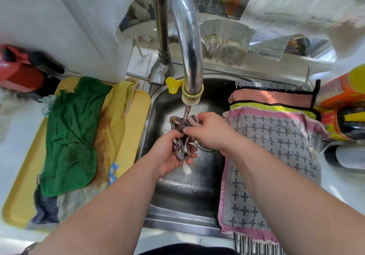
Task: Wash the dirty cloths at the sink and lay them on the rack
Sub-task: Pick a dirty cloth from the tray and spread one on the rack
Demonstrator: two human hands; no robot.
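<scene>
Hands: left hand (169,154) and right hand (209,131) clutch 1 wet cloth (182,130).
Rack (256,245), 3 o'clock: 2 laid cloths (276,156).
Seemingly unwashed: pile (69,136), 9 o'clock.

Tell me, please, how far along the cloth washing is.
Done: two cloths lie on the rack, the cross-patterned cloth and a pink cloth behind it. In hand: the left hand and right hand grip a bunched cloth under the running tap. To do: the green cloth, yellow cloth and others beneath wait on the tray.
</scene>
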